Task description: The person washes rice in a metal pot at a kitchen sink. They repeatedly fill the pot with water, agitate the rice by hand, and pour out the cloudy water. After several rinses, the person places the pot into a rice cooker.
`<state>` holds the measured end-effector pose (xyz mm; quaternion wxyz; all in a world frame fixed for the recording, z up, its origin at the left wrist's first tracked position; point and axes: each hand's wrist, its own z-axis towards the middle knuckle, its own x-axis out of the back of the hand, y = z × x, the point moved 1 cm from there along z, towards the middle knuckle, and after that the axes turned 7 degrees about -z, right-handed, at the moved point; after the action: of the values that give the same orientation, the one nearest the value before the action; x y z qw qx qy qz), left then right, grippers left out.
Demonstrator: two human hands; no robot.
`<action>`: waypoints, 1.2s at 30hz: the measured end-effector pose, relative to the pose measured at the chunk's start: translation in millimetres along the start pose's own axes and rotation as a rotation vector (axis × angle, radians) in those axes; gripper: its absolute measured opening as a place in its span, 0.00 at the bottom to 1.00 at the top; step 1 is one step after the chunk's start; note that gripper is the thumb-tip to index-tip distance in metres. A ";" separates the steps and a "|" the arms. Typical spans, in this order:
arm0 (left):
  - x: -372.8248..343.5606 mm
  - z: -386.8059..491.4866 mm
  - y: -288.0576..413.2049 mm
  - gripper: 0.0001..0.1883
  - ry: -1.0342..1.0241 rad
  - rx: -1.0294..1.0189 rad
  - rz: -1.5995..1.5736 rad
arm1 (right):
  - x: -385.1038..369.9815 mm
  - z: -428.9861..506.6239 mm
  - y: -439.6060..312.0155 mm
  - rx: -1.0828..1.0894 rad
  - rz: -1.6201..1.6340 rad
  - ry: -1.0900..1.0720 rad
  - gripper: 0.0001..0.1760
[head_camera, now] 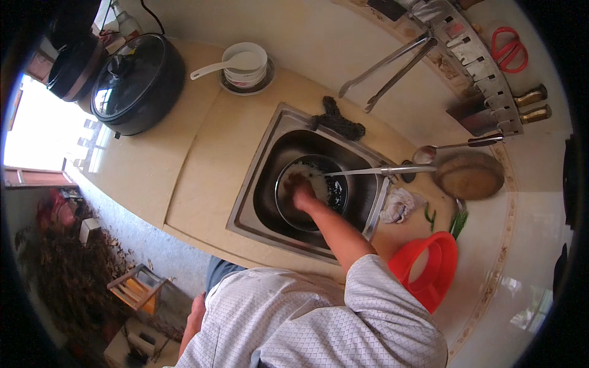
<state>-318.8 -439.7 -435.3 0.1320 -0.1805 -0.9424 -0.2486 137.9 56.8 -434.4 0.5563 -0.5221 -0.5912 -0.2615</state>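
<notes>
My right hand [303,195] reaches down into a round metal pot [279,209] standing in the stainless steel sink [264,223]. Its fingers are lost in cloudy water [322,184], so what they touch or hold is hidden. From the tap [407,169] on the right, a stream of water [352,172] runs into the pot. My left hand [198,306] hangs low beside my body, well away from the counter. Only part of it shows, and its fingers cannot be made out.
A dark cloth [338,120] lies behind the sink; a pale rag [399,205] and a red plastic basin [441,276] lie to its right. Stacked bowls [244,78] with a white rice paddle [230,64] and a lidded electric pan [142,92] stand left. Tongs [391,69] and cleavers [478,115] hang above.
</notes>
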 end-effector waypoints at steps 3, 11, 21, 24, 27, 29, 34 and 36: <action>-6.0 15.3 -17.9 0.22 0.065 0.067 -0.002 | 27.8 -20.2 -19.7 0.297 -0.163 -0.187 0.30; 9.6 10.4 -5.1 0.21 -0.022 -0.039 -0.020 | 82.5 -21.0 3.9 0.007 -0.406 -0.512 0.15; 4.0 2.9 18.6 0.20 0.020 0.067 -0.200 | 68.0 36.5 -10.4 0.275 -0.278 -0.184 0.16; 2.7 2.6 20.6 0.23 0.019 0.208 -0.309 | 59.7 27.4 20.6 0.053 -0.295 -0.304 0.18; 5.2 10.5 -11.8 0.25 0.024 0.183 -0.367 | 65.4 11.5 26.9 -0.140 -0.212 -0.543 0.22; 7.7 10.0 11.0 0.26 0.037 0.201 -0.278 | 70.1 -7.0 19.9 -0.256 -0.175 -0.576 0.24; 16.9 -3.0 47.5 0.27 0.023 0.152 -0.084 | 29.5 -21.5 2.9 0.091 -0.284 -0.777 0.22; 16.8 -5.6 53.4 0.27 0.039 0.221 -0.095 | 9.8 -23.6 -1.1 0.219 -0.245 -0.735 0.17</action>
<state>-311.3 -394.6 -402.5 0.1575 -0.1151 -0.9688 -0.1528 147.5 38.6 -419.2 0.3247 -0.4442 -0.8331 -0.0571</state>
